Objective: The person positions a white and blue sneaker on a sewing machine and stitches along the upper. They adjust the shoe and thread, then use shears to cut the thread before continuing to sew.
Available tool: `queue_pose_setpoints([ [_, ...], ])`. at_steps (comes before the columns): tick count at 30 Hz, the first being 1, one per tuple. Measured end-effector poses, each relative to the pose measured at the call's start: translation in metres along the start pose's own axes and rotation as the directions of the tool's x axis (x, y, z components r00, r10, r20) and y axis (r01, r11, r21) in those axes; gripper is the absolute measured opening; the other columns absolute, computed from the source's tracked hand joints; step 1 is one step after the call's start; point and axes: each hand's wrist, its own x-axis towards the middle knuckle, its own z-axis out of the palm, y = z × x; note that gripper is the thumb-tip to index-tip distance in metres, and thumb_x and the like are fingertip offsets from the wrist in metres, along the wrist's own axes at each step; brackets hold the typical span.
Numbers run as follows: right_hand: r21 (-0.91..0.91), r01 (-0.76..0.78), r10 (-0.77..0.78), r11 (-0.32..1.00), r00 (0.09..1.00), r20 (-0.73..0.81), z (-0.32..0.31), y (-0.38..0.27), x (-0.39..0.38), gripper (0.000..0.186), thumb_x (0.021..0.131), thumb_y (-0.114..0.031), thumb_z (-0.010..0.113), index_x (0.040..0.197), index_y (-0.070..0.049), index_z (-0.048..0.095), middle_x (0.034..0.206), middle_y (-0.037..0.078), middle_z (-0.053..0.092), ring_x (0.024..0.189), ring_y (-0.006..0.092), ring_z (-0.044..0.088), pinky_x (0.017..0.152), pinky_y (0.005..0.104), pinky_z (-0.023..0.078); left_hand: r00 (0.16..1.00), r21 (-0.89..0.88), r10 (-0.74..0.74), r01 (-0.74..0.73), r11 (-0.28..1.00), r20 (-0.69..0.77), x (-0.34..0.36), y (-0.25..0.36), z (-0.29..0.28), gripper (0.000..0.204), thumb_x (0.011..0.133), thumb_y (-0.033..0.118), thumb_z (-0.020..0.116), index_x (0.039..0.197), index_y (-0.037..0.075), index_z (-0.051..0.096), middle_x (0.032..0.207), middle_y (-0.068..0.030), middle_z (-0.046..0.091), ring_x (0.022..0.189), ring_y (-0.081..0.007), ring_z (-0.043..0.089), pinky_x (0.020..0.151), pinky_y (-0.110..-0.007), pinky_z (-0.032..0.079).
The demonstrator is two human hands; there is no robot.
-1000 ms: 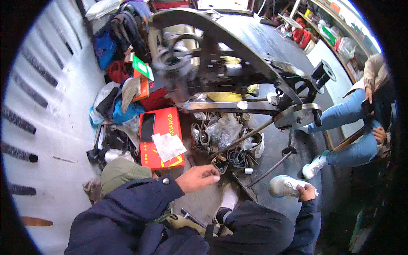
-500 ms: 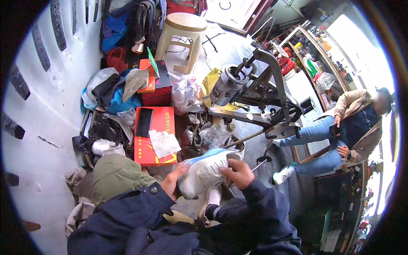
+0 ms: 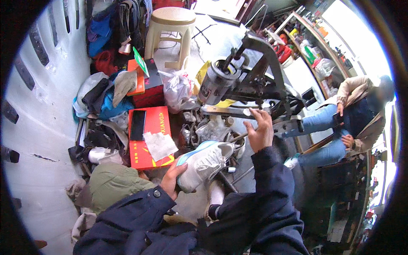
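A white and pale-blue sneaker with white laces is held up in front of me, tilted, its laces facing right. My left hand is closed on its toe end. My right hand is raised off the shoe, thumb and fingers apart, beside the flat metal arm of a black and grey hand-cranked sewing machine. A small whitish spot shows at that fingertip on the arm; whether I touch it I cannot tell.
An orange-red box carrying a dark phone and a white cloth lies left of the shoe. Behind stand a beige stool and plastic bags. At right sits a person in jeans, holding a phone.
My right hand has let go of the shoe and moved up and right to the machine's arm. The sneaker has turned so its laces show; my left hand keeps hold.
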Motion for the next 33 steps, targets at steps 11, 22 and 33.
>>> queue_pose_setpoints([
  [11, 0.426, -0.348, 0.332, 0.835, 0.936, 0.114, -0.002, -0.008, 0.0, 0.014, 0.094, -0.008, 0.072, 0.107, -0.011, 0.078, 0.084, 0.007, 0.074, 0.075, 0.0153, 0.07, 0.069, 0.0295, 0.053, 1.0, 0.069, 0.005, -0.005, 0.998, -0.001, 0.002, 0.007, 0.007, 0.061, 0.097, 0.037, 0.057, 0.153, 0.016, 0.042, 0.138, -0.0108, 0.06, 0.114, -0.0311, 0.065, 0.077, -0.054, 0.061],
  [22, 0.664, -0.557, 0.244, 0.498, 0.825, 0.509, -0.03, -0.028, -0.087, 0.025, 0.1, -0.008, 0.06, 0.116, 0.007, 0.072, 0.094, 0.007, 0.073, 0.079, 0.012, 0.068, 0.077, 0.0274, 0.055, 0.991, 0.063, 0.129, -0.131, 0.989, 0.041, -0.004, 0.014, 0.016, 0.064, 0.095, 0.036, 0.058, 0.153, 0.014, 0.041, 0.139, -0.0114, 0.058, 0.114, -0.03, 0.065, 0.074, -0.05, 0.062],
  [33, 0.571, -0.463, 0.227, 0.678, 0.871, 0.436, -0.027, -0.021, -0.103, 0.028, 0.09, -0.004, 0.067, 0.117, 0.001, 0.068, 0.093, 0.015, 0.076, 0.084, 0.0234, 0.074, 0.081, 0.0338, 0.058, 0.987, 0.077, 0.033, -0.046, 0.996, 0.158, -0.007, 0.013, 0.024, 0.064, 0.093, 0.029, 0.061, 0.151, 0.007, 0.046, 0.144, -0.0124, 0.058, 0.127, -0.0252, 0.059, 0.107, -0.038, 0.047],
])
